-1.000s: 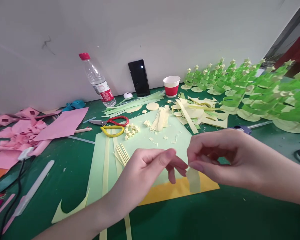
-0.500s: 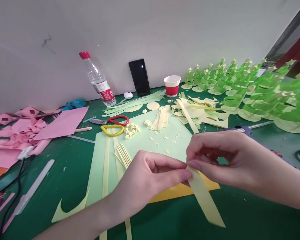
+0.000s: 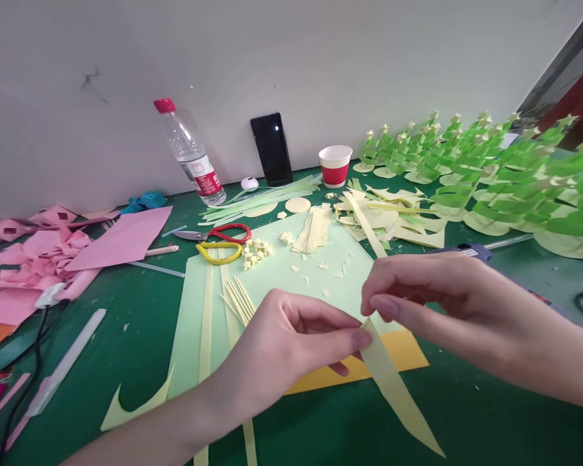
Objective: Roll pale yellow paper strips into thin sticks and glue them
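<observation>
My left hand [image 3: 294,349] pinches one end of a pale yellow paper strip [image 3: 401,395] between thumb and forefinger. The strip's pinched end looks folded, and its long tail slopes down to the right with a pointed tip. Just above that end, my right hand [image 3: 437,304] has curled fingers, its thumb lifted a little off the forefinger; I see nothing between them. Under the hands lie a light green sheet [image 3: 282,278] and an orange-yellow sheet [image 3: 403,349]. Small folded paper stars [image 3: 257,254] and thin rolled sticks [image 3: 240,301] rest on the green sheet.
Scissors [image 3: 223,243] with red and yellow handles lie behind the left hand. A bottle [image 3: 194,158], phone [image 3: 272,149] and paper cup [image 3: 335,166] stand by the wall. Green paper trees [image 3: 505,168] crowd the right; pink paper [image 3: 121,239] covers the left. A glue gun [image 3: 471,251] lies behind my right hand.
My right thumb has lifted off the strip's end, and the right fingers have come slightly away from it. The strip's tail has turned and dropped a little; my left hand keeps its pinch.
</observation>
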`<state>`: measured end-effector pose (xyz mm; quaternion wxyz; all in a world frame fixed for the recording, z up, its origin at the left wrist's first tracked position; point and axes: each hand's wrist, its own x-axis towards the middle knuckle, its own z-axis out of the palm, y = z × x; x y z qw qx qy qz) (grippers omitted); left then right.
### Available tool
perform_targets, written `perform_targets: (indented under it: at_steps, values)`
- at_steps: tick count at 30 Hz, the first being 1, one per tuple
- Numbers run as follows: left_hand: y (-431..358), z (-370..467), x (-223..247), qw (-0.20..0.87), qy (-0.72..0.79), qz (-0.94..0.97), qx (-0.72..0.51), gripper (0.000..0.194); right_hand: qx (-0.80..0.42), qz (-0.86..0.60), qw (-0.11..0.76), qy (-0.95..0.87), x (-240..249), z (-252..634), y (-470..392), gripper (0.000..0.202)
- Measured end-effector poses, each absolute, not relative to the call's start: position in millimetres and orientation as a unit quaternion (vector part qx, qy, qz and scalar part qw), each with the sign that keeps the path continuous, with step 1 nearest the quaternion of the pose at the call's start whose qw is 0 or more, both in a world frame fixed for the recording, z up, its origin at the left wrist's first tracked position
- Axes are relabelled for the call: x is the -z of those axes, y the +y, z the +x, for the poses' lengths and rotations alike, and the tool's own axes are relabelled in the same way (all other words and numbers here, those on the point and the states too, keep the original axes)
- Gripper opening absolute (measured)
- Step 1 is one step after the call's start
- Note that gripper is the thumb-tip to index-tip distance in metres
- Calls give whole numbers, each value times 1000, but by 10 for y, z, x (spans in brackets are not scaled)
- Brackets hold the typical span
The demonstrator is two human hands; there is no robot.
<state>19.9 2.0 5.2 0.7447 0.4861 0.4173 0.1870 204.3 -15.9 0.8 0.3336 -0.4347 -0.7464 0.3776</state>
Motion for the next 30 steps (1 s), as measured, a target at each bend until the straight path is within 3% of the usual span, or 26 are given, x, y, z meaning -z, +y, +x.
perform_targets:
  at_steps: [14,21,30]
  values:
    - [32,222,-21,760,470,424,-148,27,-402,-446,264,-755,14,2056,-161,9]
    - [31,234,-58,751,459,458,-126,11,-366,-431,277,-777,41,2050,-173,15]
    - [9,166,-47,780,403,453,-154,17,-422,-439,226,-760,-83,2114,-122,20]
